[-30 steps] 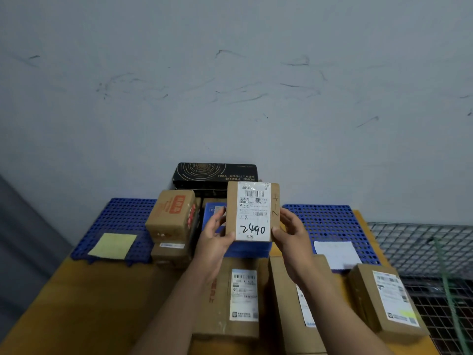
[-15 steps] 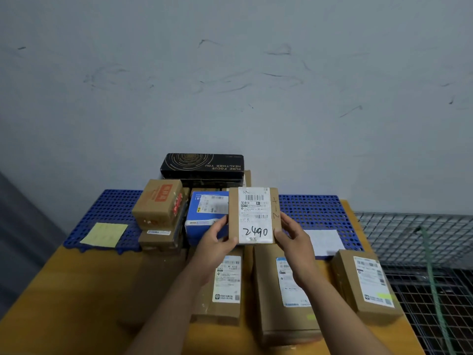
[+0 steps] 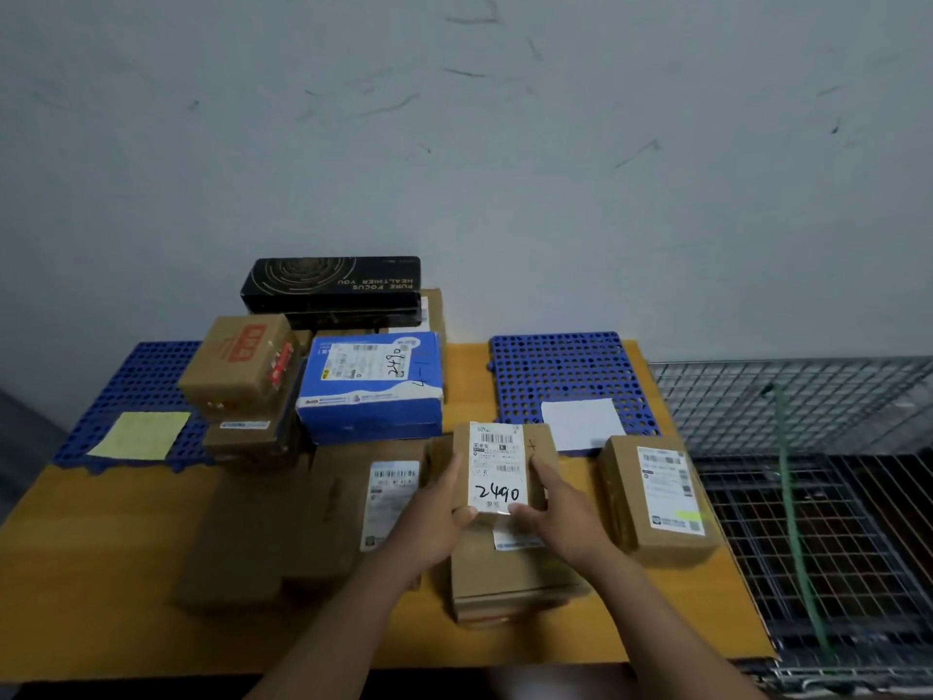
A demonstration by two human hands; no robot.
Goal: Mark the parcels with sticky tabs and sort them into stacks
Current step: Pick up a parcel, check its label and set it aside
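Broad orange tabletop (image 3: 101, 573) below a scuffed grey wall. At its back, left mat (image 3: 151, 366) loaded with a stack and right mat (image 3: 555, 366) carrying a white sheet (image 3: 580, 424). Off to the right, a wire cage (image 3: 833, 447) crossed by a green cord (image 3: 797, 497).

On the stack:
- black box (image 3: 333, 290) at the rear;
- blue box (image 3: 373, 391) in front of it, "2490" penned on its label;
- brown box (image 3: 242, 361) with red tape just beside, on lower cartons.

Nearer, unsorted flat parcels (image 3: 282, 527). To their right, a lone parcel (image 3: 626, 497) with a yellow-green tab (image 3: 689, 515) on its label.

Looks like the sorting step. Small parcel (image 3: 497, 462) held low over the near pile, label up, also marked "2490". Left hand (image 3: 434, 517) and right hand (image 3: 563, 515) clasped on its two sides, each grip grasping the parcel.

Going by the matching number, probably bound for the blue box's stack. Calls for a lift forward and left over the flat parcels, then a level set-down square on the blue box, clear of the brown box.

No tab visible on the small parcel's face; cannot tell about its other sides. Yellow note (image 3: 141, 434) on the left mat unreadable. Lower cartons mostly hidden behind the upper ones. Near labels blurred. Unclear whether the small parcel touches the parcel beneath it.
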